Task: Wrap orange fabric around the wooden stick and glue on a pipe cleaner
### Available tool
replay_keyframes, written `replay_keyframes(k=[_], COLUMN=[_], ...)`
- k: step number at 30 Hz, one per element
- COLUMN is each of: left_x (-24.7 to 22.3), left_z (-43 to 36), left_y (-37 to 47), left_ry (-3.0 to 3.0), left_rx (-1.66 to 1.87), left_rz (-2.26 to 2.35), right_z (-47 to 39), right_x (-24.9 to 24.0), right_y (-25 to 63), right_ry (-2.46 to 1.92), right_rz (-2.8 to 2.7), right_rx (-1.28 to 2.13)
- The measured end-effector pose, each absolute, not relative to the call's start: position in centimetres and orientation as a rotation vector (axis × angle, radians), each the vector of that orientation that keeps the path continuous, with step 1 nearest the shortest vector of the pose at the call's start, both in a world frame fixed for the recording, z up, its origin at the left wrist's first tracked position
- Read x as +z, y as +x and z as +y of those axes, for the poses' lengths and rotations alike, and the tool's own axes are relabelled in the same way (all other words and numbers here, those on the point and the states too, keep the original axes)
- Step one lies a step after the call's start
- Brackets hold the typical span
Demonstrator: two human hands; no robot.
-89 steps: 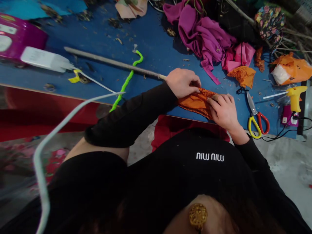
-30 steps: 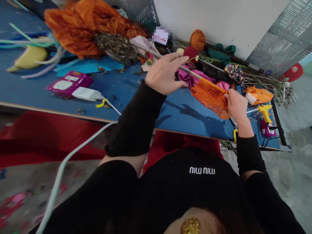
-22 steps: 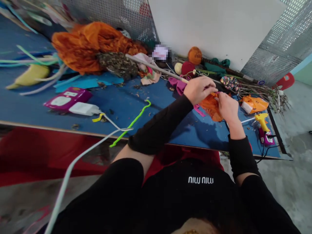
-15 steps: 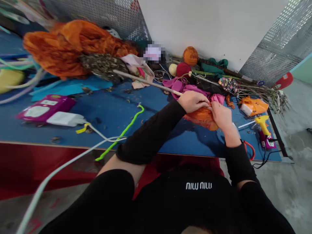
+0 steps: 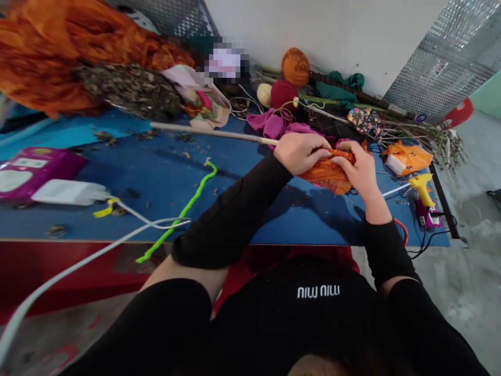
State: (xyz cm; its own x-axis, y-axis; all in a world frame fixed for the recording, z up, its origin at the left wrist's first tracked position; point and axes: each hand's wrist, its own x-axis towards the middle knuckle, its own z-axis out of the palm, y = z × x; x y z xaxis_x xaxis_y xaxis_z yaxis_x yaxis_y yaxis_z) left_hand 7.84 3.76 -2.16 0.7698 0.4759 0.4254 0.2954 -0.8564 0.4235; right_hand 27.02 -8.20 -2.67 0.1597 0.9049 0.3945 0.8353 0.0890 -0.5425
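Observation:
Between my hands is a piece of orange cloth [image 5: 329,176], bunched along its top edge. My left hand [image 5: 299,152] is closed on the cloth's left end, thumb and fingers pinched together. My right hand [image 5: 358,169] grips the right part of the cloth, with its thumb pointing left. A long thin stick [image 5: 211,132] runs from the left up to my left hand; its end there is hidden, so I cannot tell if the hand holds it. Purple cloth [image 5: 274,124] lies just behind my hands.
On the blue table [image 5: 156,167] lie a green fuzzy wire [image 5: 195,196], a purple power strip [image 5: 66,164] with a white plug, a yellow glue gun [image 5: 422,188], an orange packet [image 5: 409,156], a large orange cloth heap [image 5: 78,47] and bundled twigs [image 5: 422,136].
The view has shifted, so things at the left appear further left. My right hand's fingers have spread along the cloth, showing its twisted top edge. The stick now lies more level.

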Motion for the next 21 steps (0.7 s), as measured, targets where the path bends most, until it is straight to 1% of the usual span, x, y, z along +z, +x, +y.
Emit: replay_keyframes(k=[3,6,10,12,14,17,19,21], left_x=[-2.3,-2.3,-2.3,-2.4,-2.4,-2.2,-2.0,-1.9], left_z=[4.2,4.5,4.6,4.7,4.8,4.8,4.7,4.7], left_y=[7.7,7.8,7.9,7.9,7.7,7.4,7.2,7.1], left_ry=[2.610,2.614,2.621,2.618,2.618,2.628,2.631,2.626], left_rx=[0.838,0.828,0.831,0.843,0.839,0.824,0.815,0.823], left_rz=[0.686,0.746,0.785,0.803,0.815,0.828,0.830,0.829], right_z=[-6.5,-4.6,-3.3,-3.9,-5.6,-10.6,-15.2,-20.2], right_x=[-3.1,-3.6,-2.9,-1.9,-0.6,1.2,1.5,1.0], right_y=[28.7,30.6,32.2,32.4,32.4,31.8,30.9,29.8], right_ry=[-1.623,-1.594,-1.690,-1.760,-1.829,-2.033,-2.257,-2.524], right_rz=[-1.521,-1.395,-1.293,-1.340,-1.450,-1.579,-1.629,-1.662], right_rx=[0.164,0.090,-0.053,-0.111,-0.211,-0.390,-0.415,-0.344])
